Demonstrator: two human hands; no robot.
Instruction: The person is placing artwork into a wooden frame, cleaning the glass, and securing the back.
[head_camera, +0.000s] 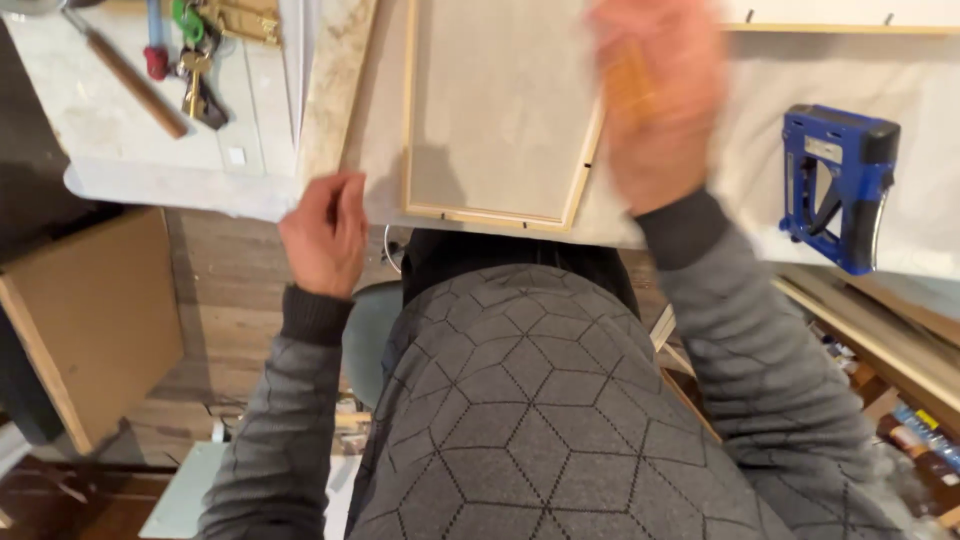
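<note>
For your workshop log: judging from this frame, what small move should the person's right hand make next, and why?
Probably steady the right hand on the wooden frame's right rail: the hand is blurred, holding something small and orange there, while the left hand rests at the table edge.

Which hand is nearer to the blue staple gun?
Right. The right hand, blurred, is over the wooden frame's right edge, beside the staple gun; the left hand is far across, at the table edge.

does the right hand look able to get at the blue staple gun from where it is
Probably yes. The staple gun lies in the open on the white tabletop, just to the side of the right hand, with nothing between them. The hand is blurred and seems to hold something orange.
</note>
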